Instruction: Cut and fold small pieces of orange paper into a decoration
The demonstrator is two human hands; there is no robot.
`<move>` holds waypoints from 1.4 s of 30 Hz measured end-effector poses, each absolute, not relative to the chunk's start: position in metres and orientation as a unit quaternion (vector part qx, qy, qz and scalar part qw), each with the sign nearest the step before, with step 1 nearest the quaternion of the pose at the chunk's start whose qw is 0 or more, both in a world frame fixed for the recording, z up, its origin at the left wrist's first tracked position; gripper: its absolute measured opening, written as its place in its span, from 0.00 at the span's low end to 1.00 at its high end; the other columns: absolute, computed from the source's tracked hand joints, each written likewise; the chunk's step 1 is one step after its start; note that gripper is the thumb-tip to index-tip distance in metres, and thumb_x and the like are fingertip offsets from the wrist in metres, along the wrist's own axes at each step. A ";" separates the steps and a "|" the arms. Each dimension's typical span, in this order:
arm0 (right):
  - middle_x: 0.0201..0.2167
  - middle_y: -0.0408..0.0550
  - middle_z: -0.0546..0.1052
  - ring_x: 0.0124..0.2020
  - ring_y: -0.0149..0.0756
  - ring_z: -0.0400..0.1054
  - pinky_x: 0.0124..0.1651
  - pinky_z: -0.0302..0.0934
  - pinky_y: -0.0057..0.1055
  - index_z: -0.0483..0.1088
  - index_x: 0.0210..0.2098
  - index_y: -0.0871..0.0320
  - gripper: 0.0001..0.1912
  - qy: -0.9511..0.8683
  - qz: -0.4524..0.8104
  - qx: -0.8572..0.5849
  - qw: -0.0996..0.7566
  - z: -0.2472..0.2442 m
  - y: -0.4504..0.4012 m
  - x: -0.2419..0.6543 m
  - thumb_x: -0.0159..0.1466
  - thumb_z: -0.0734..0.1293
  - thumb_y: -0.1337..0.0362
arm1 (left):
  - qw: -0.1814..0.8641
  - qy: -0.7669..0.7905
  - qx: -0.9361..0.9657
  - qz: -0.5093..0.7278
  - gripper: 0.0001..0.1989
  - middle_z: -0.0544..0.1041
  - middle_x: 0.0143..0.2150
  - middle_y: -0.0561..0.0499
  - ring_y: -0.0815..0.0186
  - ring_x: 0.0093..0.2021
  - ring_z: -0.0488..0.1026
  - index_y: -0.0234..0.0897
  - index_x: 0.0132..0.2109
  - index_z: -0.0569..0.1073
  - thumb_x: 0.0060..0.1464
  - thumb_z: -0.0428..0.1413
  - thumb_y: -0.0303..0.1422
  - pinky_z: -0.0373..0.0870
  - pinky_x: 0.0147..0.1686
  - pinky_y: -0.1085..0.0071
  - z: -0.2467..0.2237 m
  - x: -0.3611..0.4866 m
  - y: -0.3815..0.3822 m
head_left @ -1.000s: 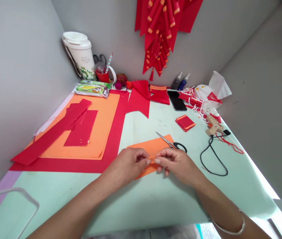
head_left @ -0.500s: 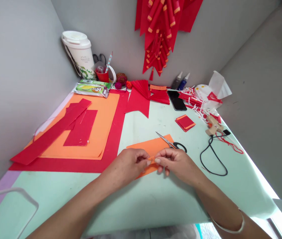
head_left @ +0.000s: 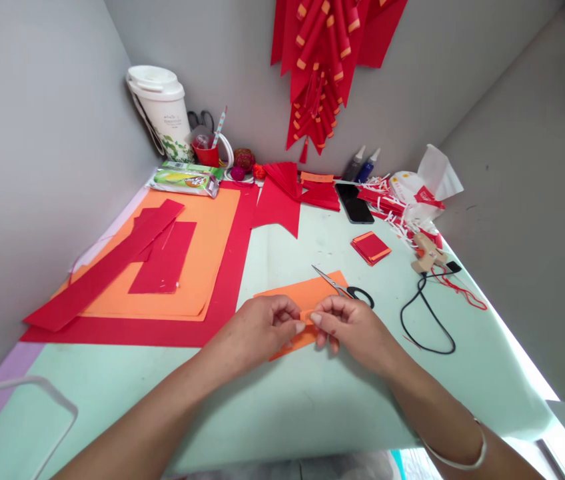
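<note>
Between them, my left hand (head_left: 272,327) and my right hand (head_left: 346,325) pinch a small orange paper strip (head_left: 307,317), thumbs on top and fingertips almost meeting. Much of the strip is hidden by the fingers. Under the hands lies a larger orange paper sheet (head_left: 295,292), set at a slant on the table. Black-handled scissors (head_left: 337,285) rest on its right end, blades pointing to the upper left. Beyond the scissors sits a small stack of red paper pieces (head_left: 371,247) with orange edges.
Red strips (head_left: 112,263) lie on large orange sheets (head_left: 217,240) at left. A phone (head_left: 355,203), paper shreds (head_left: 397,217) and a glue gun (head_left: 428,252) with a black cord (head_left: 425,327) are at right. A white tumbler (head_left: 160,110) stands at the back. Red firecracker decorations (head_left: 317,73) hang above.
The hands stay in nearly the same place. Slightly more of the small orange strip shows between the fingertips, and the fingers have shifted a little. The view has tilted slightly.
</note>
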State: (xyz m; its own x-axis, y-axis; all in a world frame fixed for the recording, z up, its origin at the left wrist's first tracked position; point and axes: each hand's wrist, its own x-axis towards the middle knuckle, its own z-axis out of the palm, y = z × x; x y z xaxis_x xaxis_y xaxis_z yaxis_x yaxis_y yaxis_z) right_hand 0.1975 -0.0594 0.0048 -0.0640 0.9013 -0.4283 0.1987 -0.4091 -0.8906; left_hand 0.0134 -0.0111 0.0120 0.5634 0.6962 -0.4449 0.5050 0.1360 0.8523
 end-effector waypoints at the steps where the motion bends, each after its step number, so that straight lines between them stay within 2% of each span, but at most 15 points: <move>1: 0.19 0.41 0.74 0.17 0.26 0.62 0.23 0.59 0.24 0.68 0.29 0.58 0.10 -0.445 0.576 -0.608 0.316 0.005 -0.059 0.198 0.59 0.66 0.58 | 0.605 0.461 0.644 0.084 0.11 0.72 0.27 0.54 0.66 0.27 0.70 0.39 0.34 0.70 0.50 0.52 0.42 0.61 0.24 0.74 0.012 0.014 -0.011; 9: 0.19 0.41 0.73 0.17 0.26 0.60 0.24 0.57 0.25 0.68 0.28 0.59 0.11 -0.424 0.594 -0.589 0.348 0.002 -0.061 0.197 0.61 0.65 0.57 | 0.682 0.433 0.581 0.099 0.10 0.72 0.23 0.55 0.66 0.27 0.72 0.38 0.30 0.67 0.50 0.54 0.40 0.66 0.26 0.73 0.015 0.018 -0.010; 14: 0.19 0.42 0.73 0.17 0.25 0.61 0.22 0.56 0.24 0.67 0.28 0.59 0.11 -0.406 0.615 -0.570 0.363 -0.002 -0.060 0.196 0.61 0.65 0.57 | 0.709 0.432 0.545 0.116 0.10 0.73 0.26 0.54 0.68 0.25 0.71 0.37 0.30 0.67 0.49 0.55 0.39 0.67 0.26 0.73 0.015 0.019 -0.009; 30: 0.21 0.42 0.72 0.18 0.24 0.64 0.18 0.54 0.19 0.69 0.25 0.61 0.10 -0.307 0.694 -0.499 0.418 -0.001 -0.058 0.194 0.56 0.69 0.61 | 0.745 0.410 0.507 0.141 0.09 0.73 0.27 0.53 0.71 0.22 0.69 0.35 0.31 0.66 0.50 0.55 0.37 0.66 0.24 0.73 0.009 0.019 -0.009; 37: 0.27 0.45 0.73 0.23 0.27 0.68 0.18 0.56 0.19 0.69 0.29 0.61 0.11 -0.313 0.692 -0.483 0.436 -0.004 -0.058 0.195 0.58 0.68 0.58 | 0.734 0.440 0.498 0.143 0.05 0.73 0.24 0.54 0.73 0.20 0.69 0.35 0.29 0.66 0.49 0.54 0.32 0.64 0.22 0.76 0.012 0.021 -0.008; 42: 0.26 0.45 0.73 0.25 0.30 0.69 0.20 0.59 0.21 0.69 0.32 0.60 0.10 -0.352 0.664 -0.506 0.424 -0.003 -0.059 0.193 0.58 0.68 0.58 | 0.732 0.449 0.492 0.147 0.05 0.72 0.23 0.56 0.72 0.20 0.69 0.36 0.29 0.65 0.48 0.54 0.31 0.65 0.22 0.76 0.011 0.022 -0.008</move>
State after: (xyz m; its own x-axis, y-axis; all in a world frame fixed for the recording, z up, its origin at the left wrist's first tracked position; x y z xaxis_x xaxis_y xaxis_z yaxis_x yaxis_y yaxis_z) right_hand 0.1933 -0.0593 -0.0030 -0.1294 0.9189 -0.3728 -0.2071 -0.3927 -0.8961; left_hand 0.0217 -0.0076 0.0110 0.5536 0.6570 -0.5117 0.2255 0.4732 0.8516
